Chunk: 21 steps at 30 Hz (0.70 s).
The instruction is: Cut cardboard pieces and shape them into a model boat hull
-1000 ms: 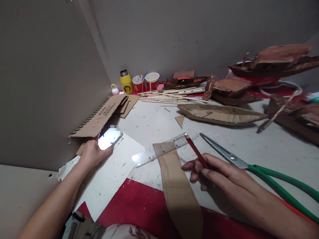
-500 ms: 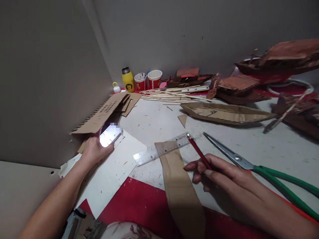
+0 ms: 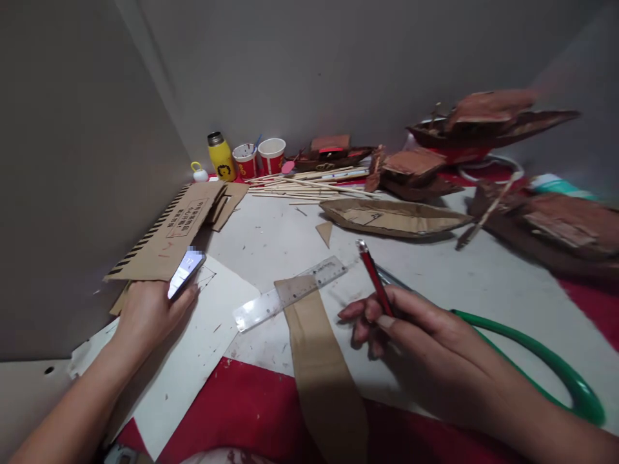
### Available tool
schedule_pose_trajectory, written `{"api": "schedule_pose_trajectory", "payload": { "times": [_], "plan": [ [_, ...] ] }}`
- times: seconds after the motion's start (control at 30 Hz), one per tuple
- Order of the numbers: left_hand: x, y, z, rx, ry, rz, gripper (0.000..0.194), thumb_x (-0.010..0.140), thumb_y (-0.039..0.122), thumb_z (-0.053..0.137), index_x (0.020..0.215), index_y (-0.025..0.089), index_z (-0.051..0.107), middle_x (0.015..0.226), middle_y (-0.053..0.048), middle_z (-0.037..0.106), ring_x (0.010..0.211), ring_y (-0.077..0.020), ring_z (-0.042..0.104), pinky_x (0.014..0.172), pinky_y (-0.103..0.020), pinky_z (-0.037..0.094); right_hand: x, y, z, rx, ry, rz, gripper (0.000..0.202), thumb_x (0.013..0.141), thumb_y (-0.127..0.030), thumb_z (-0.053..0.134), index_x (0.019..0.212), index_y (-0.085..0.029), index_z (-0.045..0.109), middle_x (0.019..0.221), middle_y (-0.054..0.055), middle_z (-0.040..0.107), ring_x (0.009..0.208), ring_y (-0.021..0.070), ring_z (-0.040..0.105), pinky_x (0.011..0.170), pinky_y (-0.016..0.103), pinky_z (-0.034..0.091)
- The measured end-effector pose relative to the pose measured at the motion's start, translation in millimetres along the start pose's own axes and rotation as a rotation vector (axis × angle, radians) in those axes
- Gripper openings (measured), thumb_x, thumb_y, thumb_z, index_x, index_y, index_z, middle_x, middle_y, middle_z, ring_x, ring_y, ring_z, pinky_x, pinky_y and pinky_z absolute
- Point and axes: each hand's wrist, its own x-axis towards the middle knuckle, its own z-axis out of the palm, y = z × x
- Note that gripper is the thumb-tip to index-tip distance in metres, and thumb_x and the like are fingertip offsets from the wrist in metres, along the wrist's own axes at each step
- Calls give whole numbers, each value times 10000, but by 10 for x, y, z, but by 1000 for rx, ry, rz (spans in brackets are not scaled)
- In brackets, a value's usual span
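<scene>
My left hand (image 3: 152, 316) grips a phone (image 3: 186, 274) with a lit screen, tilted beside a printed cardboard flap (image 3: 181, 222). White paper (image 3: 193, 361) with drawn lines lies beneath that hand. Between the fingers of my right hand (image 3: 411, 328) is a red pencil (image 3: 374, 277), its tip end hidden in the hand. A clear ruler (image 3: 256, 312) rests across the top of a long curved cardboard piece (image 3: 324, 354). Green-handled scissors (image 3: 532, 348) lie under and beside my right hand, their blades mostly hidden.
Behind the ruler sit a bare cardboard boat hull (image 3: 396, 219) and a small cardboard triangle (image 3: 325, 233). Thin wooden sticks (image 3: 309, 183), paper cups (image 3: 272, 158) and a yellow bottle (image 3: 221, 158) stand or lie along the wall. Brown model boats (image 3: 488, 125) occupy the right side.
The phone has turned more upright and moved nearer the cardboard flap as my left hand shifted. The view has swung right. My right hand still holds the pencil, now covering the scissor blades.
</scene>
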Motion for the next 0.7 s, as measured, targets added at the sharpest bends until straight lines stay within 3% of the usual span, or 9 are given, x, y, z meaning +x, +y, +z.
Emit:
{"api": "schedule_pose_trajectory", "payload": {
  "times": [0.1, 0.17, 0.27, 0.33, 0.47, 0.63, 0.7],
  "plan": [
    [-107, 195, 63, 191, 11, 261, 389, 874, 468, 508, 1042, 157, 670, 910, -126, 732, 859, -337, 671, 735, -403, 478, 13, -119, 10, 18, 19, 1, 150, 875, -308, 449, 806, -207, 535, 877, 89, 669, 709, 183, 597, 581, 283, 481],
    [-147, 364, 132, 104, -9, 407, 421, 883, 477, 507, 1123, 160, 641, 1043, -132, 725, 894, -302, 676, 759, -386, 500, 18, -180, 15, 16, 23, 4, 137, 856, -299, 449, 794, -203, 526, 855, 87, 666, 693, 179, 590, 576, 283, 479],
    [-125, 630, 233, 47, -145, 514, 437, 887, 484, 514, 1170, 169, 621, 1066, -124, 714, 935, -291, 670, 774, -388, 516, 17, -202, -1, -26, 14, 12, 153, 859, -280, 424, 830, -196, 548, 752, 49, 637, 616, 157, 547, 554, 275, 456],
    [-67, 769, 288, 43, -228, 529, 431, 885, 461, 526, 1195, 173, 610, 1062, -119, 701, 938, -291, 662, 770, -394, 519, 13, -190, -24, -118, 4, -17, 180, 871, -258, 407, 855, -194, 574, 666, 13, 588, 583, 149, 518, 547, 268, 429],
    [40, 872, 364, 30, -290, 525, 354, 884, 378, 521, 1158, 174, 616, 1019, -111, 666, 918, -289, 636, 748, -395, 504, -1, -209, -76, -401, 22, -163, 162, 860, -210, 420, 781, -208, 561, 702, 5, 604, 651, 153, 549, 594, 261, 417],
    [95, 800, 400, -152, -256, 479, 308, 866, 308, 523, 1124, 160, 601, 994, -98, 658, 834, -243, 624, 730, -363, 489, -95, -280, -229, -727, 128, -178, 157, 875, -334, 471, 849, -221, 577, 556, -39, 526, 506, 148, 492, 506, 258, 378],
    [126, 769, 410, -245, -227, 480, 256, 888, 312, 489, 1064, 173, 612, 988, -91, 669, 843, -233, 627, 744, -347, 482, -175, -262, -346, -866, 193, -156, 241, 875, -394, 487, 975, -210, 606, 571, -22, 586, 512, 171, 546, 517, 274, 399]
  ]
}}
